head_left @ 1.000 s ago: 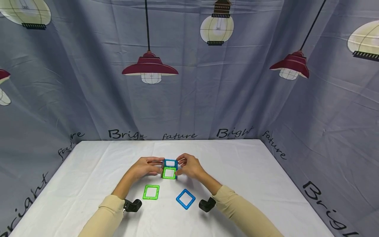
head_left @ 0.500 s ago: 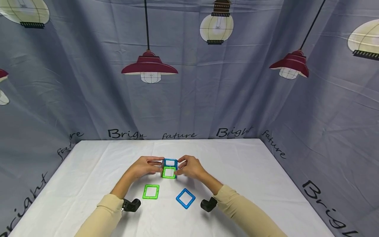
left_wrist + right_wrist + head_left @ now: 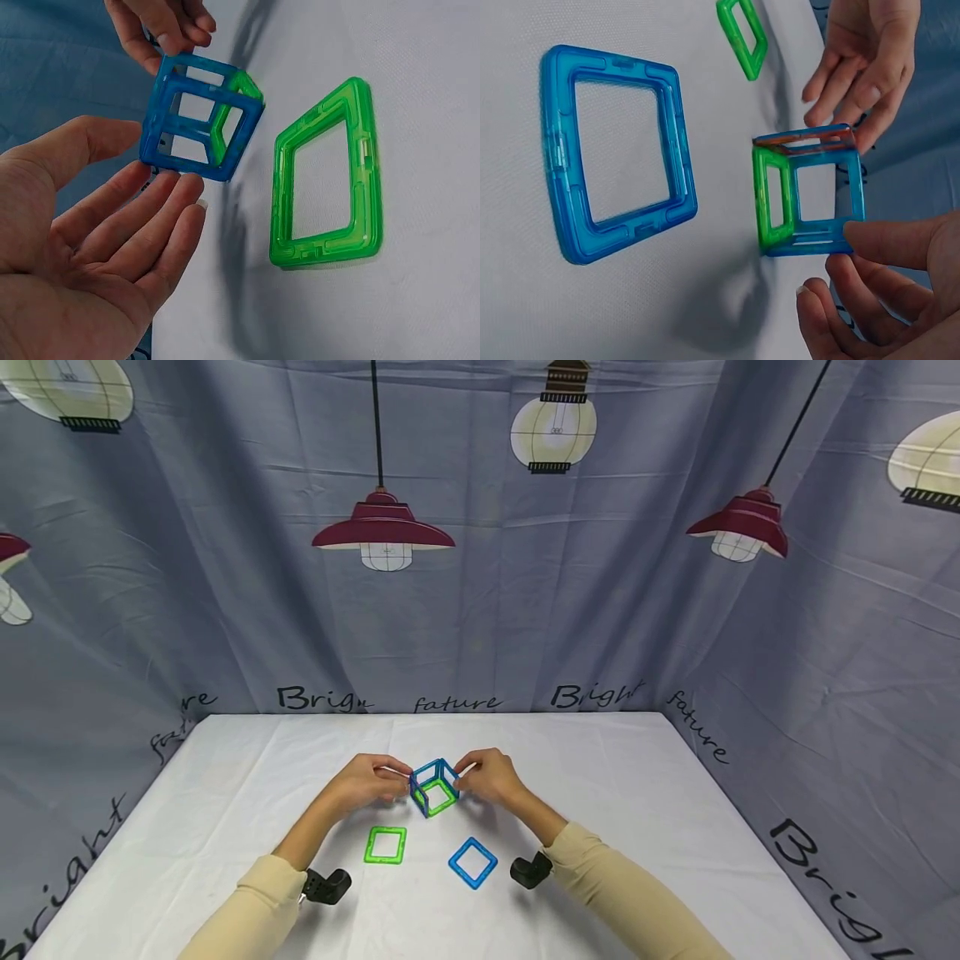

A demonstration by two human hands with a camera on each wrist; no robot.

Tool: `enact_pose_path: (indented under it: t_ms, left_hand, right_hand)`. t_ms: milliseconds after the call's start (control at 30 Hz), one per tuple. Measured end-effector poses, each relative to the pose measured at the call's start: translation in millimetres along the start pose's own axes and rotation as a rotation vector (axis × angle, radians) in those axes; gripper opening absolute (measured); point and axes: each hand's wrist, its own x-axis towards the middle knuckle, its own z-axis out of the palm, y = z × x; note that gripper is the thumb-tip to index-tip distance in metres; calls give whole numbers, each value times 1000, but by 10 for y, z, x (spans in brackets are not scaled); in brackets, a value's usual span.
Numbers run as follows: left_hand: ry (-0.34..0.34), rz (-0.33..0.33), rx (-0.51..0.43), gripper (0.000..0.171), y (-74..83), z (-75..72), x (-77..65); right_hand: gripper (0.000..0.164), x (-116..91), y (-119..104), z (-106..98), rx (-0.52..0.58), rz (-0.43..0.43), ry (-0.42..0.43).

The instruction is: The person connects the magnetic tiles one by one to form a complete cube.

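Fingers (image 3: pixel 112 191) at opposite sides, blue-and-green frame box (image 3: pixel 189 127) pinched between them

Desk (image 3: pixel 592 777): white-covered, spans lower half of head view. Lying flat on it, lower centre: one green square frame (image 3: pixel 365 180); right of it, apart, one blue square frame (image 3: pixel 562 157), turned cornerwise

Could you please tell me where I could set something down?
Bare: the table left of the left sleeve and right of the right sleeve. Crowded: its middle, with left hand, right hand, joined square frames, loose green frame, loose blue frame.
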Motion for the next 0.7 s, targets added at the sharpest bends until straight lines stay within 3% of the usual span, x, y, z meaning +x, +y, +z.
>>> enact_pose_path:
  t_ms: [200,433,700]
  left_hand:
    - [-31,1,35,39,60,38,-70]
    - [-75,34,89,62,108,81,-91]
    - [-30,62,186,63,104,138,-27]
  right_hand:
    - [11,64,35,-11,26,11,45]
    - [11,119,24,-1,52,52,66]
    - [12,167,2,42,83,64,64]
